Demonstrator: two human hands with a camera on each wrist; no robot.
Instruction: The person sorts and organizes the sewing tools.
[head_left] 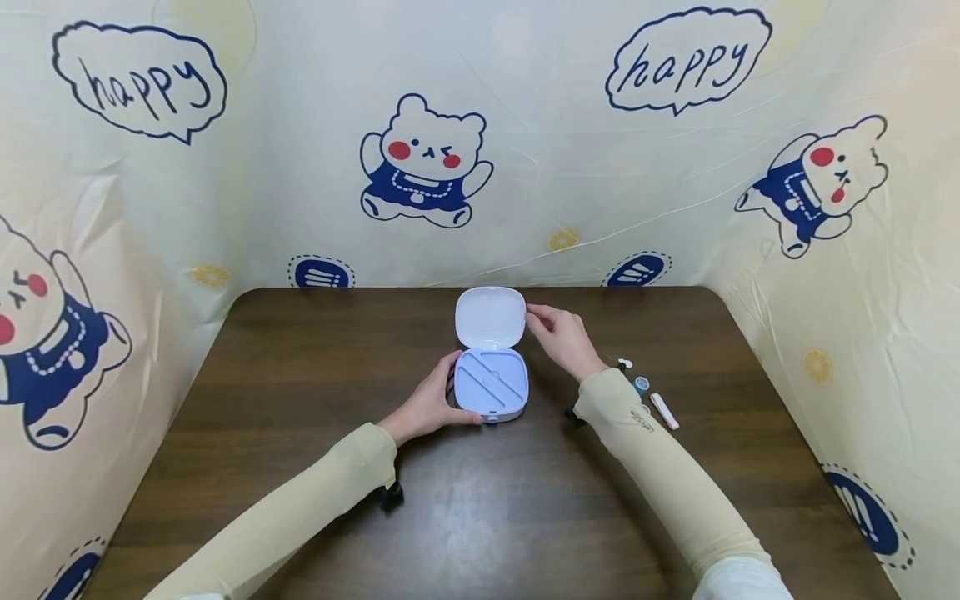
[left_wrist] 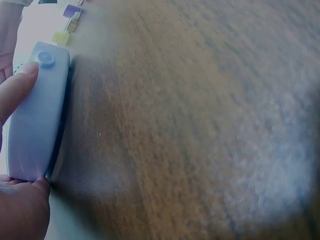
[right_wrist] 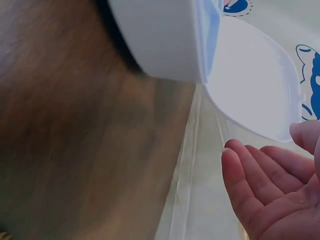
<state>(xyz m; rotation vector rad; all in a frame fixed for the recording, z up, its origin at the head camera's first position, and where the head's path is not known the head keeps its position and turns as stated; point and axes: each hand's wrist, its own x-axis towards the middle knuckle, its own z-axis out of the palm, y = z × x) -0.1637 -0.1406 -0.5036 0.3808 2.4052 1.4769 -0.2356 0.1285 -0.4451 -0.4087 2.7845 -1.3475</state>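
Note:
A pale blue box (head_left: 491,385) stands on the dark wooden table, its white lid (head_left: 491,317) raised at the back. Slanted dividers cross the inside of the box. My left hand (head_left: 431,406) grips the box from the left, its thumb along the front near the round button (left_wrist: 46,59) and its fingers at the side. At the lid's right edge is my right hand (head_left: 562,335). In the right wrist view its fingers are extended and slightly bent, and the thumb lies at the lid's rim; whether it touches cannot be told.
Right of the box, near my right forearm, lie a blue-topped spool (head_left: 641,385), a white strip (head_left: 664,411) and a small white piece (head_left: 626,363). Purple (left_wrist: 71,11) and yellow pieces (left_wrist: 61,38) show in the left wrist view. A printed curtain (head_left: 540,167) hangs behind the table.

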